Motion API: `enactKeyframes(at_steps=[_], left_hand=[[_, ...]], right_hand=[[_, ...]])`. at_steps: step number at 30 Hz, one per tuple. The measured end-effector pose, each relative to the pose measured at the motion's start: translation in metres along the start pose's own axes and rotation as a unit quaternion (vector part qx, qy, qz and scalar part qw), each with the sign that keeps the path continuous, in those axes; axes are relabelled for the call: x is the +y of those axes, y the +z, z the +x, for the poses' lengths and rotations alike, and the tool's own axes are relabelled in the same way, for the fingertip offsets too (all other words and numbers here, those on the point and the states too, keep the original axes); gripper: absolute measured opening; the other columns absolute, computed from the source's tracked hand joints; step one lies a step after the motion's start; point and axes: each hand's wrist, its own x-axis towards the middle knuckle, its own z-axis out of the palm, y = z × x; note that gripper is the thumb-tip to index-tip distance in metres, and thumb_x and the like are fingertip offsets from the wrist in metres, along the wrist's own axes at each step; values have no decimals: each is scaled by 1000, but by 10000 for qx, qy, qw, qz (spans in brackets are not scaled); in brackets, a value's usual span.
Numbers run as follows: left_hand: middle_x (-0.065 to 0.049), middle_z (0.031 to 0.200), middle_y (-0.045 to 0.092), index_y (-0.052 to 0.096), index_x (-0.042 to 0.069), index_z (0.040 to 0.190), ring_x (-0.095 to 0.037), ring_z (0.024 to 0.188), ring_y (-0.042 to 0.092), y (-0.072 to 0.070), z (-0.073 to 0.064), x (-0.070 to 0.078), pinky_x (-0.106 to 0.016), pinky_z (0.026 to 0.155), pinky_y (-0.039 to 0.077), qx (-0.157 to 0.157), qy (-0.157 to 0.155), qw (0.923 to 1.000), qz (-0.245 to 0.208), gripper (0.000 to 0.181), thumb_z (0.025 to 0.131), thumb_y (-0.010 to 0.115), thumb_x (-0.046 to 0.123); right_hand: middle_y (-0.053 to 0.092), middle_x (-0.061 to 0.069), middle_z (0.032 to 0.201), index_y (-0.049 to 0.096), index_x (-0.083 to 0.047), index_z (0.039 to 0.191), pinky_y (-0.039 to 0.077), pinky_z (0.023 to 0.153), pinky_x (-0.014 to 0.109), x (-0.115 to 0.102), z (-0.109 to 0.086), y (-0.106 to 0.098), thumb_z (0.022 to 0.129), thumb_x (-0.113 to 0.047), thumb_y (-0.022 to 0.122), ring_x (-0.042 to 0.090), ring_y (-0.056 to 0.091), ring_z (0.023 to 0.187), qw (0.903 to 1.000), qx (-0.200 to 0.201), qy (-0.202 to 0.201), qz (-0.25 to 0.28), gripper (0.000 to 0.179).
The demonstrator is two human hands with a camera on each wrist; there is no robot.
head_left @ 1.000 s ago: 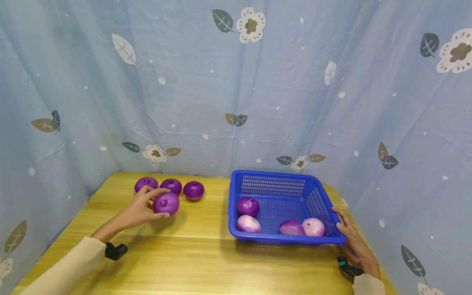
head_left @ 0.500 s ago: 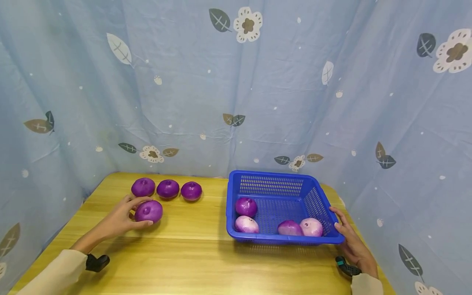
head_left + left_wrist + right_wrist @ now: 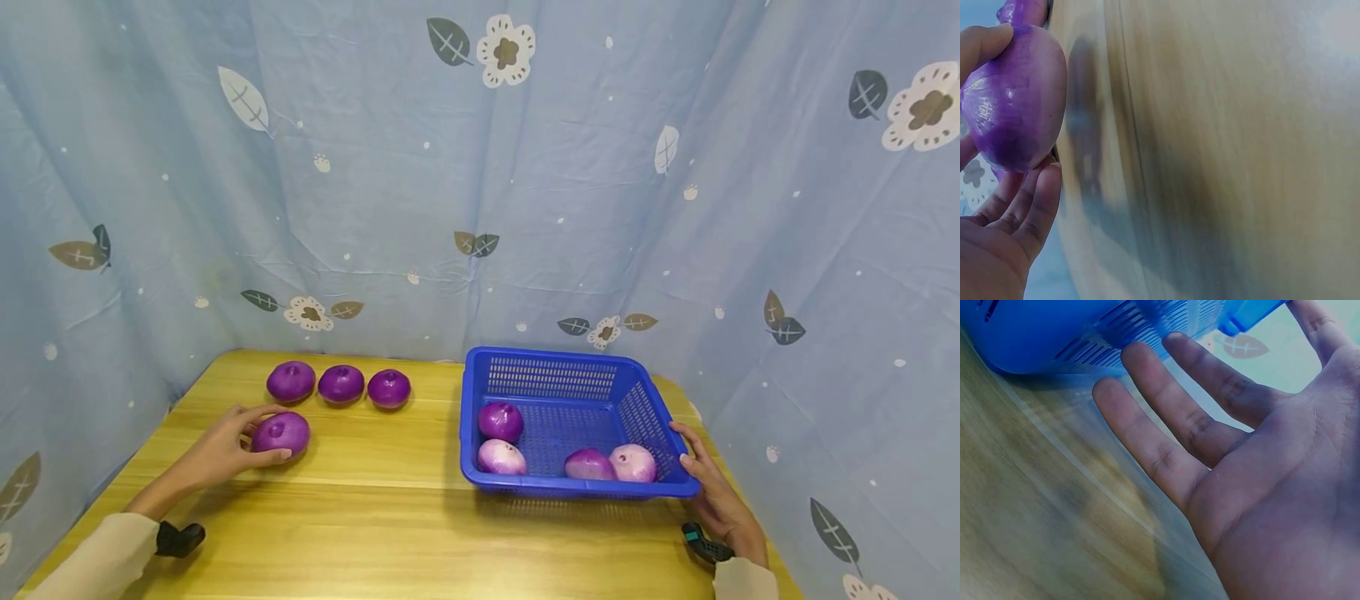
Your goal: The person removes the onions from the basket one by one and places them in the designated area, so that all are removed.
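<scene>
A purple onion (image 3: pixel 282 435) is gripped by my left hand (image 3: pixel 217 450) at the left of the table. Its fingers reach behind the onion and the thumb lies along the near side. In the left wrist view the same onion (image 3: pixel 1019 100) shows between the fingers; whether it touches the table I cannot tell. My right hand (image 3: pixel 716 487) touches the right rim of the blue basket (image 3: pixel 577 486). From the right wrist, three straight fingers (image 3: pixel 1147 434) lie spread beside the slotted wall. Two purple onions and two paler ones are inside the basket.
Behind my left hand, three purple onions stand in a row: left onion (image 3: pixel 291 382), middle onion (image 3: pixel 341 385) and right onion (image 3: pixel 389 389). The wooden table (image 3: pixel 375 533) ends at a blue patterned curtain (image 3: pixel 390 192) at the back and sides.
My left hand has carried the onion left and toward me, away from the row, and lower in the view. The right hand and the basket have stayed in place.
</scene>
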Motion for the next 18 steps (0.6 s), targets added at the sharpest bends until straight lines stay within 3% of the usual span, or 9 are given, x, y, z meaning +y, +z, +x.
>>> enactKeyframes(at_steps=[10, 18], left_hand=[[-26, 118, 53, 56, 4, 143, -39, 101, 60, -2, -6, -5, -49, 76, 56, -83, -302, 9995, 20, 80, 81, 88, 43], [-27, 118, 52, 54, 3, 144, -39, 101, 60, -1, -5, -12, -49, 75, 55, -45, -413, 9991, 78, 83, 82, 86, 47]], right_hand=[[18, 14, 155, 21, -37, 159, 55, 93, 32, 0, -1, 3, 107, -37, 44, 7, 61, 115, 9999, 45, 73, -67, 57], [14, 15, 157, 21, -38, 159, 55, 93, 32, -1, -1, 2, 107, -38, 44, 6, 61, 115, 10000, 33, 27, -58, 56]])
